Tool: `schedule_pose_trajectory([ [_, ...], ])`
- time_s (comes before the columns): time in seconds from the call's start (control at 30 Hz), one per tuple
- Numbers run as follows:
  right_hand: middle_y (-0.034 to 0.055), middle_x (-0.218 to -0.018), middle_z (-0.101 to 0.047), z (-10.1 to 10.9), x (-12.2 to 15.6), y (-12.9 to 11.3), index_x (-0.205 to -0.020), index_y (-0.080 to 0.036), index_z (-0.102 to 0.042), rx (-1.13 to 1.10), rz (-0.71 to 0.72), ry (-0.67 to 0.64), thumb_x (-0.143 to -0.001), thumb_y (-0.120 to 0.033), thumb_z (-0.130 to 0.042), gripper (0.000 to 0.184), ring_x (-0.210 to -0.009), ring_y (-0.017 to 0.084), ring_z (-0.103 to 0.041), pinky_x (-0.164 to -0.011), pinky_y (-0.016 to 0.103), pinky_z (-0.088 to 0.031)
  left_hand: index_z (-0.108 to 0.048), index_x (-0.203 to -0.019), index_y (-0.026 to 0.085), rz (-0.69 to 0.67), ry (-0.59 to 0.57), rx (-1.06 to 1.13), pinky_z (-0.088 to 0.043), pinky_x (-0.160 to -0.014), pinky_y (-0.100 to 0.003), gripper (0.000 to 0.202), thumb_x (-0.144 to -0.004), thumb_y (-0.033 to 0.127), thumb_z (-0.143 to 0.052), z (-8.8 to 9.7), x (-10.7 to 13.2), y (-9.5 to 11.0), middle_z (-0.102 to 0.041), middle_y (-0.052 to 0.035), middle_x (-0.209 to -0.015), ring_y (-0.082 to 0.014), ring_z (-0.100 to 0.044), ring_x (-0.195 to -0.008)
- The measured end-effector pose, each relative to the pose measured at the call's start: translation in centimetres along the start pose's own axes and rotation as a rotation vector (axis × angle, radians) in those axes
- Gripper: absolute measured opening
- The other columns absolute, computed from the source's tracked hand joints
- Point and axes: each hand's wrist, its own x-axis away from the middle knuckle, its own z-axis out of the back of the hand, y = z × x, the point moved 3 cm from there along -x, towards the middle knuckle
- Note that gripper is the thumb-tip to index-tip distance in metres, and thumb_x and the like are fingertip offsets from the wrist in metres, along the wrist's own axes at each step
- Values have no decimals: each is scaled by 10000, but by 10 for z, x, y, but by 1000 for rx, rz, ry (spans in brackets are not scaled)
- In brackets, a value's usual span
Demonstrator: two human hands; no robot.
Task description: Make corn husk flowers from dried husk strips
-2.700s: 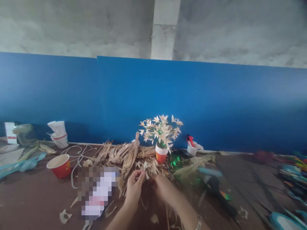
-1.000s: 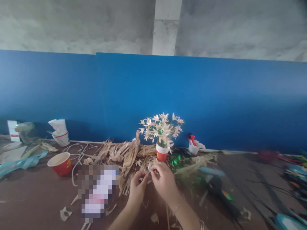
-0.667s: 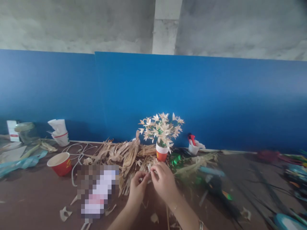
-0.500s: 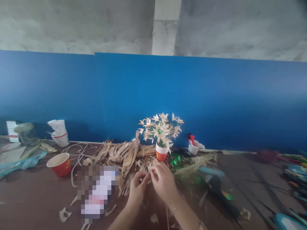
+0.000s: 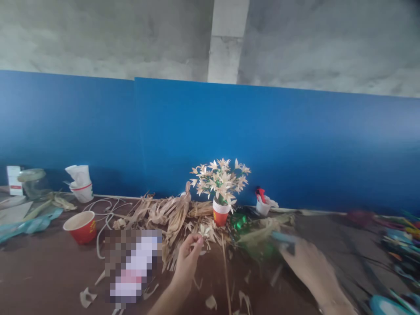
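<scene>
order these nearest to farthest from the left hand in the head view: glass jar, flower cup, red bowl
1. Flower cup: ahead and slightly right of the left hand
2. Red bowl: off to its left
3. Glass jar: far left, at the back

The right fingers (image 5: 297,254) are blurred (their hold cannot be told); pixelation masks an object (image 5: 136,264)

A person's two hands and forearms are seen from the wearer's own viewpoint. The left hand (image 5: 187,259) is bare, its slim left forearm (image 5: 169,295) uncovered down to the lower edge. The right hand (image 5: 303,260) is also bare, softly blurred; below it, a thin, silvery bracelet (image 5: 332,302) circles the wrist, its details indistinct.
</scene>
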Motion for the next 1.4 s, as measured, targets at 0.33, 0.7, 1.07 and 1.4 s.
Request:
schedule_pose_trajectory([
  [0.33, 212, -938, -592, -44, 12, 29, -962, -77, -544, 38, -165, -152, -749, -272, -488, 294, -927, 360, -616, -727, 400, -467, -610, -687, 154, 35, -3, 40, -402, -649, -227, 366, -663, 515, -661, -1, -3, -9, -582, -18, -665, -153, -535, -701],
  [0.7, 55, -816, -607, -5, 42, -79, -849, -205, -533, -704, 640, 286, -783, -262, -466, 111, -691, 162, -593, -621, 241, -483, -630, -658, 139, 101, 52, 94, -373, -541, -188, 410, -616, 544, -682, 2, -7, -14, -547, 22, -571, -95, -473, -545],
  [1.07, -5, -720, -512, -51, 72, -149, -740, -193, -557, -819, 859, 88, -617, -64, -504, 186, -604, 112, -543, -526, 174, -431, -620, -670, 143, 93, 56, 111, -376, -500, -189, 431, -593, 562, -690, 6, -12, -26, -533, 21, -561, -97, -469, -513],
  [1.4, -5, -688, -509, -67, 67, -146, -705, -195, -573, -785, 798, 128, -609, -48, -482, 198, -545, 107, -539, -477, 165, -421, -626, -689, 146, 35, 31, 5, -421, -618, -209, 351, -677, 496, -659, 4, -4, -11, -587, 0, -629, -138, -539, -631],
])
